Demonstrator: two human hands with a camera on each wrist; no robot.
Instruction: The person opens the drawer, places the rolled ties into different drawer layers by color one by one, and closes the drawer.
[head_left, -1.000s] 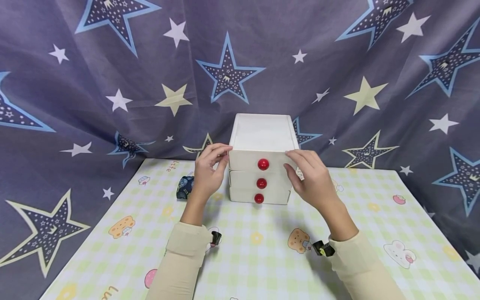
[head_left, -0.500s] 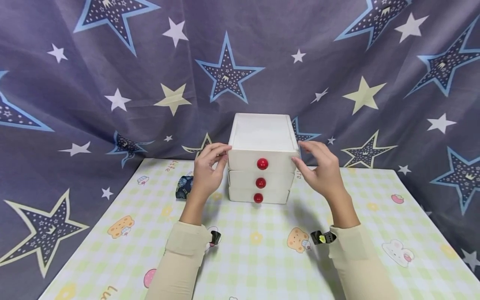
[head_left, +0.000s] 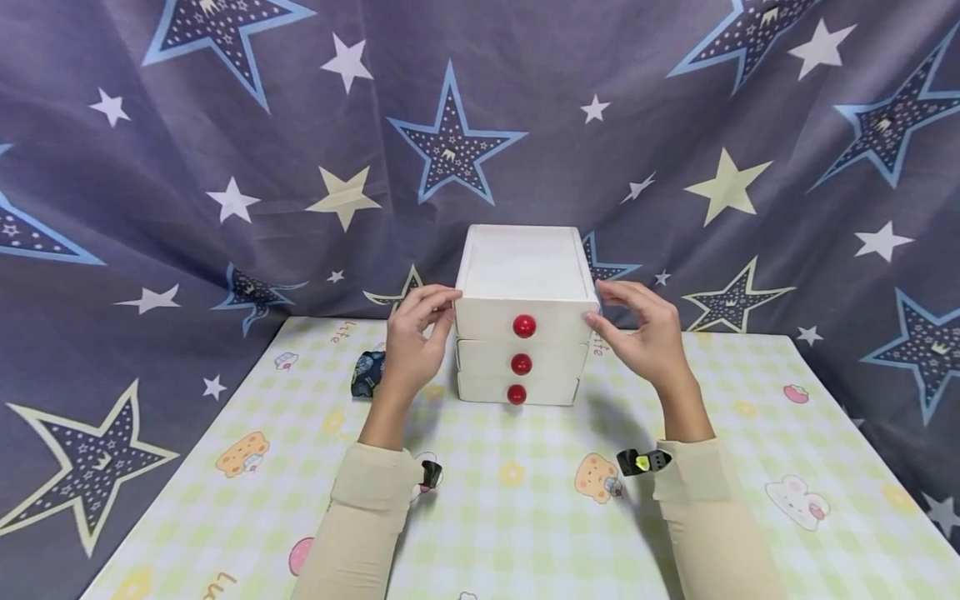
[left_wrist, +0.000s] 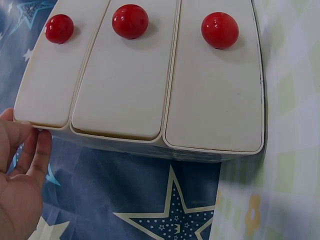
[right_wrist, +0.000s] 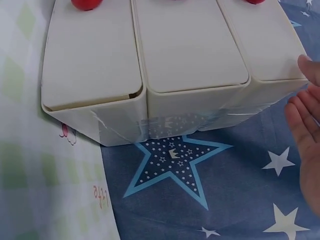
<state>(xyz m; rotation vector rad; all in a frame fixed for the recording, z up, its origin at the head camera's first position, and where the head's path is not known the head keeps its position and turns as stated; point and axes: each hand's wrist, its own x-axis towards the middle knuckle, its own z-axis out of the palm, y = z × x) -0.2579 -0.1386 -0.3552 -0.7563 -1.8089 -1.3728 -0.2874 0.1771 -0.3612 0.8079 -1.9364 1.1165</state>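
Drawer unit (head_left: 487, 360) touches loosely parted left fingers (head_left: 435, 298) and right fingers (head_left: 609, 331) at upper corners.

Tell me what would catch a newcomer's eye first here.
Three glossy red knobs, one above another, stand out on the front of the white drawer unit toward the back of the checked table. The left hand and right hand flank its top drawer. Behind it hangs a dark cloth with big blue-edged stars.
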